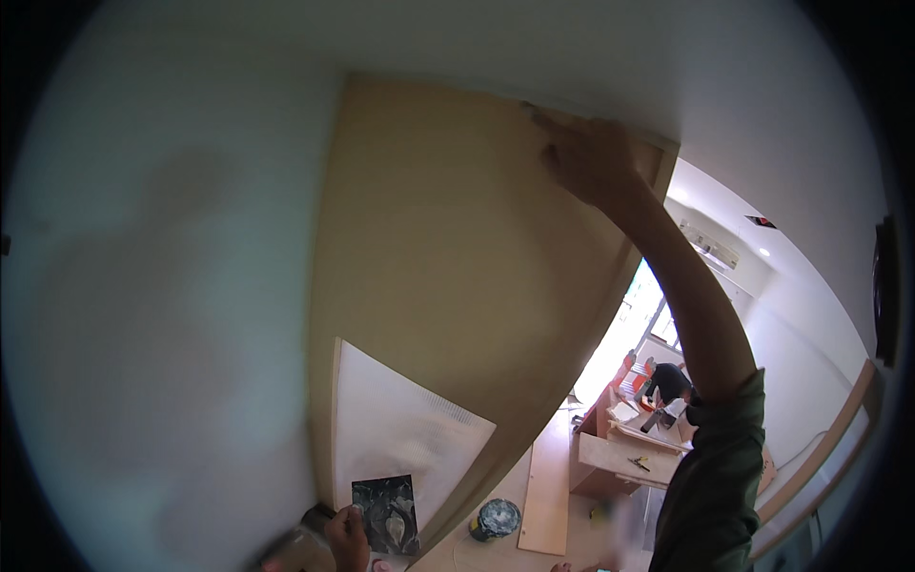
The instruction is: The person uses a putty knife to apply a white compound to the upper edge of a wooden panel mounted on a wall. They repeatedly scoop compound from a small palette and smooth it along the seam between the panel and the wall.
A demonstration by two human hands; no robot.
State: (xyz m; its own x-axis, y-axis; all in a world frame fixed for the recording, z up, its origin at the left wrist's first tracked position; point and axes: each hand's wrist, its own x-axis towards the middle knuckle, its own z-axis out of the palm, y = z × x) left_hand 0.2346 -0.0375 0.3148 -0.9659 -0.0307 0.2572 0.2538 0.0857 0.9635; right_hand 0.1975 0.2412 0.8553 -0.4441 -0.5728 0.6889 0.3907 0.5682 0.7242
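My right hand (593,162) is raised to the top edge of a tan wooden panel (429,229), where it meets the white ceiling. The index finger is stretched out along that seam, its tip whitish, while the other fingers curl under; I see no tool in this hand. Low in the view, my left hand (350,541) grips a dark, flat rectangular board (386,498) by its left edge. Pale, paste-like smears mark the board, with a lighter patch at its middle. Behind it, a white sheet (381,410) lies against the lower part of the panel.
A bucket (497,520) with whitish material at its top stands on the floor. Beside it lies a long wooden plank (548,486). Farther right, a wooden bench (610,453) carries tools and clutter. A white wall (172,315) borders the panel on the left.
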